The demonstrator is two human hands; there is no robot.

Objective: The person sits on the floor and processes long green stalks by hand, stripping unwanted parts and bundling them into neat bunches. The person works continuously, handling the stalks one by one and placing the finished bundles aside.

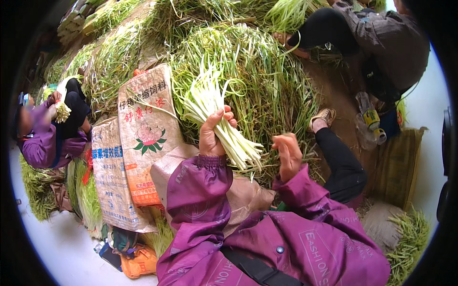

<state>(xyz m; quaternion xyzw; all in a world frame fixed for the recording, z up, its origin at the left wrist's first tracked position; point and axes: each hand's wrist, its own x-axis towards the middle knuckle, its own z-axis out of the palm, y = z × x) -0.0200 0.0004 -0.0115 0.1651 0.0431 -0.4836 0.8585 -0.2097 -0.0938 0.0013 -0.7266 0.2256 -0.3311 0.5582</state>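
Note:
My left hand point(212, 135) is closed around a bundle of pale garlic chives point(234, 137). The white cut ends point down to the right, and the thin yellow-green leaves fan out up and to the left. Apart from the bundle, to its right, my right hand point(289, 153) is raised with its fingers bent. It looks slightly blurred, and nothing shows in it. Behind both hands lies a large heap of loose green and dried leaves point(264, 78). A pale woven sheet point(247, 200) covers my lap beneath my forearms.
Printed woven sacks point(148, 107) lie to the left. A person point(53, 125) in purple holds another bundle there. Another person point(383, 46) sits at the upper right. Plastic bottles point(370, 114) lie on the right. An orange bag point(139, 262) rests at the lower left.

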